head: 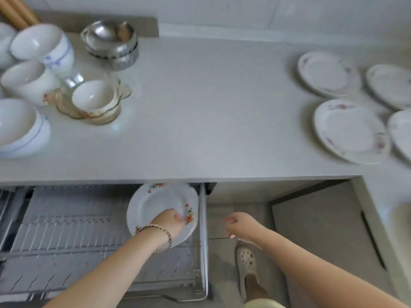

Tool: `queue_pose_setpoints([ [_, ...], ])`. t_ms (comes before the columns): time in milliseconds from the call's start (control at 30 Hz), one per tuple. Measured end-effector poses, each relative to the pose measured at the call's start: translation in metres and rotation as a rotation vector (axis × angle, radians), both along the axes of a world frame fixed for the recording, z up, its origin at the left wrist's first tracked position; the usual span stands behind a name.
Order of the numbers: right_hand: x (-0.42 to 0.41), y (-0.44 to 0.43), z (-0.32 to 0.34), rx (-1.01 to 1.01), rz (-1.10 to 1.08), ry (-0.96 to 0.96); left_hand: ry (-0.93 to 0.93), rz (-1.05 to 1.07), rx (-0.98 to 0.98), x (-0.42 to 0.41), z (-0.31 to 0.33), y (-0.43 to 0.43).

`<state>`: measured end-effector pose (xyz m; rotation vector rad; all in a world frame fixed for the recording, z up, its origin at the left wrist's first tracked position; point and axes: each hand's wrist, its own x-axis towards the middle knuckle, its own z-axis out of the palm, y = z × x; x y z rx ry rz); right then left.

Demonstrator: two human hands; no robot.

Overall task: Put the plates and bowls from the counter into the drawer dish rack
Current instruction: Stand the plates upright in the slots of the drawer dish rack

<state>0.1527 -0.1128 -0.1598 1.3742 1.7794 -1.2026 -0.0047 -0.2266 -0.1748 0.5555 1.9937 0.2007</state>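
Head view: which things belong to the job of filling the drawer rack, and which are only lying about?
Job: flowered plate, held by the left hand; rack; counter plates; white bowls; steel bowls.
Lying about: wooden rods; slipper; cabinet door; idle right hand.

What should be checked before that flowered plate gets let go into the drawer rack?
1. Drawer pulled out: ok.
2. Left hand grips the flowered plate: ok.
3. Plate is over the rack, at its right end: ok.
4. Plate's lower edge seated between wires: cannot tell, the hand hides it.
5. Right hand free for the next dish: ok, it holds nothing.
6. Counter emptied: not ok, plates and bowls wait there.
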Motion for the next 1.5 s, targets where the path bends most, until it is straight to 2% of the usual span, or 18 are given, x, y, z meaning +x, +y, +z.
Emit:
queue_pose_setpoints([
  [167, 0.093, 0.075, 0.061, 0.183, -0.130, -0.004, -0.002, -0.102, 0.144, 0.071, 0.052, 0.088],
  [333, 0.197, 0.159, 0.096, 0.435, -0.376, -0.003, -0.142, -0.140, 0.202, 0.164, 0.077, 0.170],
  [467, 0.292, 0.236, 0.110, 0.581, -0.521, -0.123, -0.217, -0.215, 0.202, 0.255, 0.095, 0.240],
  [533, 0.335, 0.267, 0.107, 0.619, -0.542, -0.206, -0.319, -0.183, 0.162, 0.301, 0.097, 0.267],
  [600, 0.373, 0.288, 0.099, 0.621, -0.568, -0.324, -0.422, -0.099, 0.081, 0.345, 0.095, 0.289],
  [700, 0.410, 0.301, 0.080, 0.491, -0.582, -0.513, -0.531, 0.045, 0.006, 0.397, 0.083, 0.307],
  [800, 0.422, 0.307, 0.059, 0.359, -0.570, -0.573, -0.589, 0.079, -0.080, 0.430, 0.063, 0.313],
  [867, 0.424, 0.308, 0.050, 0.366, -0.565, -0.580, -0.590, 0.068, -0.071, 0.444, 0.054, 0.314],
  [1000, 0.429, 0.311, 0.043, 0.410, -0.484, -0.579, -0.603, 0.182, -0.059, 0.454, 0.045, 0.313],
  [1133, 0.423, 0.316, 0.047, 0.411, -0.281, -0.495, -0.392, 0.130, 0.057, 0.441, 0.045, 0.305],
  [1233, 0.398, 0.321, 0.056, 0.399, -0.137, -0.398, -0.310, 0.087, 0.163, 0.408, 0.050, 0.294],
  [1400, 0.313, 0.299, 0.082, 0.379, -0.001, -0.154, -0.172, 0.194, 0.316, 0.313, 0.069, 0.253],
  [1500, 0.253, 0.261, 0.099, 0.280, -0.073, 0.083, -0.030, 0.270, 0.420, 0.247, 0.082, 0.208],
])
